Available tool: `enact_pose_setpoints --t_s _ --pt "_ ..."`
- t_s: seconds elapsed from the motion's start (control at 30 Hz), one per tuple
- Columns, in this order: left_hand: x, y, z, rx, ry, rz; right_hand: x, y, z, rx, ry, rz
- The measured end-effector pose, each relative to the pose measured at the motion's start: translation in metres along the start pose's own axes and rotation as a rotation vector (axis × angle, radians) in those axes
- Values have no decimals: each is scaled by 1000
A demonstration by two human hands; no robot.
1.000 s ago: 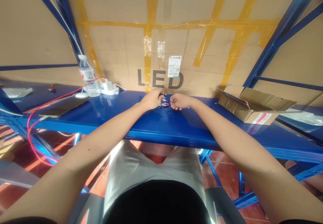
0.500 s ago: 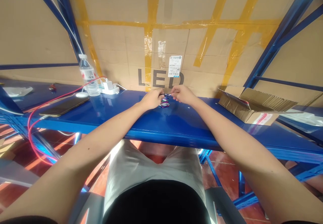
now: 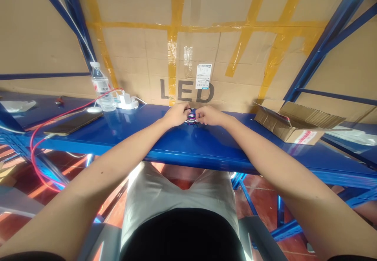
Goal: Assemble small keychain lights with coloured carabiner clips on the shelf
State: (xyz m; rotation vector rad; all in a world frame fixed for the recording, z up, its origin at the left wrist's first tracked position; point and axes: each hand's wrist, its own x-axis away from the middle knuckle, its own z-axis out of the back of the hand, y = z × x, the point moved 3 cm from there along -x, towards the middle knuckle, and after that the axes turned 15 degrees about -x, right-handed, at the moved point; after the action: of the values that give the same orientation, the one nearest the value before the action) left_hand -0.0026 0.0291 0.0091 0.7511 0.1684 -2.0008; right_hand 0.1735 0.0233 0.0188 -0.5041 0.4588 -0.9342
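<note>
Near the back edge of the blue metal shelf (image 3: 188, 143), at its middle, the left hand (image 3: 176, 115) curls closed on a small bundle of shiny pink, green and purple metal pieces (image 3: 191, 117). The bundle lies between both hands, and the right hand (image 3: 210, 115) pinches its other side, equally near.

Arms outstretched, left hand (image 3: 176, 114) and right hand (image 3: 209, 115) close together, fingers curled.

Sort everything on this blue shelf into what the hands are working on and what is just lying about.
In hand: bunch of small coloured pieces, gripped between left hand and right hand.
Lying about: water bottle, white charger, phone, red cable, open cardboard box.
</note>
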Motion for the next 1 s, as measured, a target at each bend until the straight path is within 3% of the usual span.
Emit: enact_pose_setpoints --t_s 0.13,0.4,0.5,0.67,0.77,1.0 --pt "1 1 1 -5 -17 -20 -1 1 0 34 0 99" --pt "3 2 -11 34 -168 -115 -3 9 0 60 34 210" --pt "3 4 -15 29 -151 -132 -4 11 -4 -23 80 224" --pt "-1 2 -12 120 -49 94 -7 11 -6 -454 206 38" --pt "-3 3 -8 220 -50 149 -7 7 -6 -706 225 17" --pt "0 7 -1 471 -146 263 -5 2 -6 -859 202 43"
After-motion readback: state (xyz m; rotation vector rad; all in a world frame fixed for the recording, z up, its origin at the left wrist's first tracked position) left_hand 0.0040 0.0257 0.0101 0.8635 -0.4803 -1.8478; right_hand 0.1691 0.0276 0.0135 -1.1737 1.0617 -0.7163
